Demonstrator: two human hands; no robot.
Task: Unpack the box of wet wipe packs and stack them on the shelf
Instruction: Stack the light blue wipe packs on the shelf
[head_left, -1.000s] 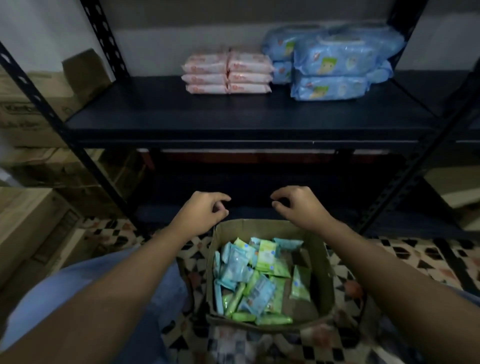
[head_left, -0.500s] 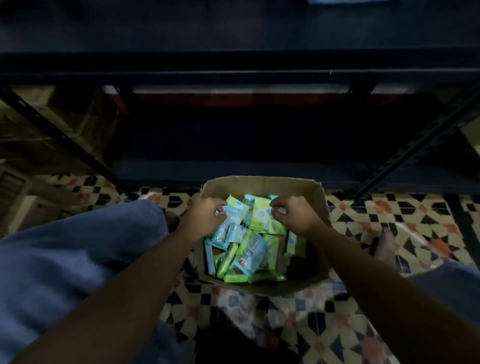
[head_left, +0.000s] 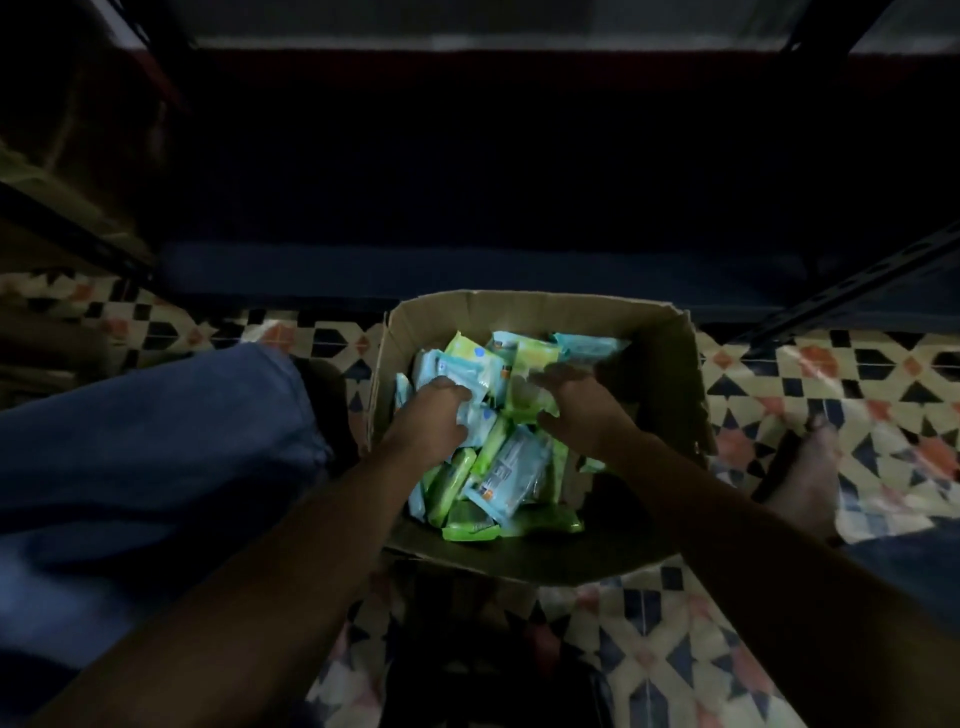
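The box (head_left: 540, 312) is set on the floor (head_left: 831, 374) at the centre, with the shelf (head_left: 467, 270) behind it at 12 o'clock. The wet wipe packs (head_left: 506, 473) are heaped inside the box. The left hand (head_left: 431, 415) is placed on the packs at 9 o'clock, the right hand (head_left: 582, 410) at 3 o'clock. A knee (head_left: 171, 415) is seen left of the box, a foot (head_left: 805, 467) right of it.

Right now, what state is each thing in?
Box: open, upright on the floor, partly filled.
Packs: loose jumble of blue and green inside the box, none stacked.
Left hand: in the box, fingers curled onto a blue pack.
Right hand: in the box, blurred, grip unclear.
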